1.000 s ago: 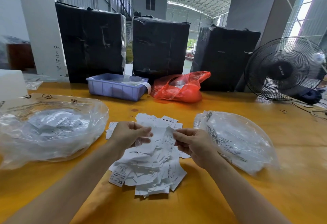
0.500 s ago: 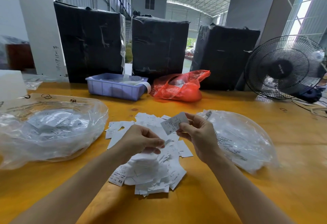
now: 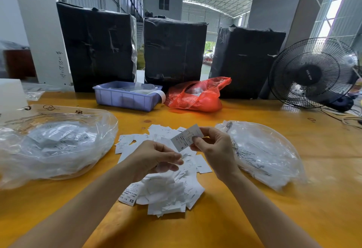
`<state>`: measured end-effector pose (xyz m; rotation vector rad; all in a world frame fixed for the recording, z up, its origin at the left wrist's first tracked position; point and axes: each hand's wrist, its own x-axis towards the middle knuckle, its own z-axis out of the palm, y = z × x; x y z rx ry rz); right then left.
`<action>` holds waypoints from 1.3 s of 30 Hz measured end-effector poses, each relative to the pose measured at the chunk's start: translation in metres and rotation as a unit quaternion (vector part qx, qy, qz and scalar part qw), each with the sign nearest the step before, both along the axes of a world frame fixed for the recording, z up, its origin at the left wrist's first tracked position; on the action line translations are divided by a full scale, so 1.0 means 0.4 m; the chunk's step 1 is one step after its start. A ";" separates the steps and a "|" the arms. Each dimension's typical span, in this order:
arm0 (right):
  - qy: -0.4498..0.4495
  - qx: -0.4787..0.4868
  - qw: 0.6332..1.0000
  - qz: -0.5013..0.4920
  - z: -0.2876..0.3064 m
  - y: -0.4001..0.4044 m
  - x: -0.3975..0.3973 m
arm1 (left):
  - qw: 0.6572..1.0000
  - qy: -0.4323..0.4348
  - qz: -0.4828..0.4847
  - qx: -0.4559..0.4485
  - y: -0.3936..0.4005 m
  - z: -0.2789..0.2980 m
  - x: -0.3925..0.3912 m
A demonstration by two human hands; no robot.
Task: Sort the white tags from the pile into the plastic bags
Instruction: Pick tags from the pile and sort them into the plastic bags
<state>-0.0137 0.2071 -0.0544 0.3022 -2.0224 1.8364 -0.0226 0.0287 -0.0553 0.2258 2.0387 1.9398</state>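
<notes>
A pile of white tags lies on the yellow table in front of me. My right hand pinches a single white tag marked S, lifted above the pile. My left hand hovers over the pile with fingers curled, pinching a small white tag at its fingertips. A clear plastic bag holding tags sits at the left. A second clear plastic bag with a few tags lies at the right, just beside my right hand.
At the back stand a purple plastic bin, a red plastic bag, three black wrapped bales and a black fan at the right. Cables trail near the fan.
My right hand lifted one tag off the pile and turned it face up. My left hand moved slightly right and down over the pile.
</notes>
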 end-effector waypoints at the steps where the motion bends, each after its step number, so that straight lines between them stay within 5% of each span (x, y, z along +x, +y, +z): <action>1: -0.002 0.002 1.000 0.005 0.000 -0.001 0.001 | 1.000 -0.006 0.002 0.010 0.000 -0.001 -0.001; 39: 0.012 -0.008 1.000 0.000 0.008 0.004 0.002 | 0.996 -0.069 -0.006 0.052 -0.013 0.004 -0.008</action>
